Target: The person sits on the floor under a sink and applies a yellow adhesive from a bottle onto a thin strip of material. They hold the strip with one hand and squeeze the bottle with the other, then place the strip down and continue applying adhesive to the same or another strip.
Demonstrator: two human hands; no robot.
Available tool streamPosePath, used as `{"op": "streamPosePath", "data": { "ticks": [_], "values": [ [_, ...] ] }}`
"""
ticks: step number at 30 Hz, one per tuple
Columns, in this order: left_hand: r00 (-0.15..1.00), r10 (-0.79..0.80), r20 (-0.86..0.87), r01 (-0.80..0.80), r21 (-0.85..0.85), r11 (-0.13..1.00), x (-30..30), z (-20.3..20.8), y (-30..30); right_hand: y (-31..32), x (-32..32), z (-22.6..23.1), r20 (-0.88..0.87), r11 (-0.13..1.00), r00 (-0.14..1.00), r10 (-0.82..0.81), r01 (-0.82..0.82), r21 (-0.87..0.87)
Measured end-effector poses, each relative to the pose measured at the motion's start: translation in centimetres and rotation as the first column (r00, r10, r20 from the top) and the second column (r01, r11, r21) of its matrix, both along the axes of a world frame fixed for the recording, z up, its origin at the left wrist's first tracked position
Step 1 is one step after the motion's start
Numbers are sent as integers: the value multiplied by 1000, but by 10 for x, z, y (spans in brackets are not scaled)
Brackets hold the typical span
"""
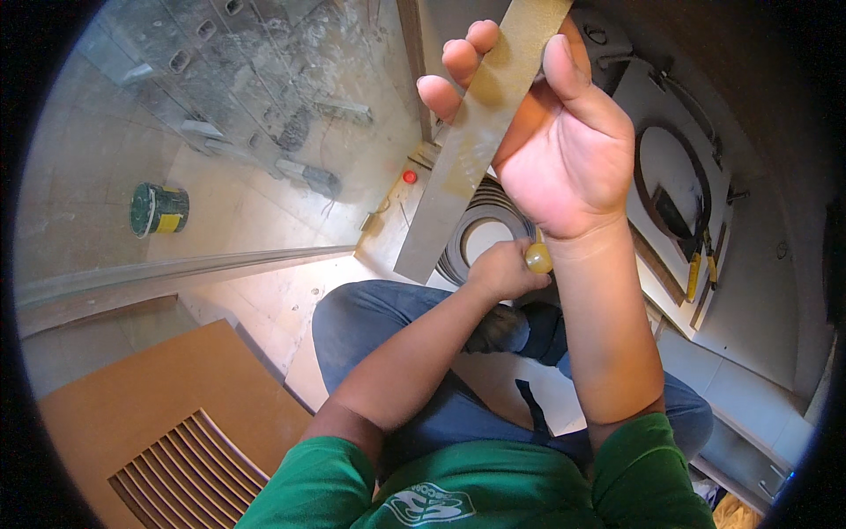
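Observation:
My right hand is raised at the top centre, palm toward me. Its fingers curl behind a long, flat grey-brown strip with yellowish smears, and the thumb lies along the strip's right edge. The strip slants down to the left, its lower end past a coil of grey band on the floor. Lower down, my left hand is closed round a tool with a rounded, clear yellow handle. The tool's working end is hidden behind my right wrist.
A brown board with a slatted opening lies at lower left. Beyond a glass pane stands a dark green bucket. A red cap lies near the pane. At right is a white panel with a dark ring and a yellow-handled tool.

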State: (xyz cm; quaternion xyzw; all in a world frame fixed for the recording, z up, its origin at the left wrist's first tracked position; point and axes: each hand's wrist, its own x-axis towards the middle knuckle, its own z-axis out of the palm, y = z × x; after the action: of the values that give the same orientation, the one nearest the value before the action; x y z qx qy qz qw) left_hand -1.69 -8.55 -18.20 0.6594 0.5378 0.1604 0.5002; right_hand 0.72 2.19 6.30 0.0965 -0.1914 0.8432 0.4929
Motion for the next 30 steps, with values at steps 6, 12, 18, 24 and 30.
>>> {"op": "streamPosePath", "data": {
  "ticks": [6, 12, 18, 24, 30],
  "values": [
    [1000, -6, 3, 6, 3, 1000, 2, 0, -1, -1, 2, 4, 28, 1000, 1000, -2, 3, -19],
    [1000, -8, 7, 8, 8, 1000, 4, -1, -2, -3, 1, 10, 152, 994, 983, -106, 108, -6],
    [1000, -13, 12, 13, 6, 1000, 4, -1, -2, -7, -2, 16, 129, 990, 986, -105, 116, -83],
    [1000, -6, 25, 6, 14, 1000, 4, -1, -2, -5, -3, 12, 42, 997, 997, -67, 69, -35],
    [1000, -10, 23, 9, 7, 1000, 6, -4, 0, 5, -4, 7, 44, 995, 994, -96, 95, 28]
  ]
}}
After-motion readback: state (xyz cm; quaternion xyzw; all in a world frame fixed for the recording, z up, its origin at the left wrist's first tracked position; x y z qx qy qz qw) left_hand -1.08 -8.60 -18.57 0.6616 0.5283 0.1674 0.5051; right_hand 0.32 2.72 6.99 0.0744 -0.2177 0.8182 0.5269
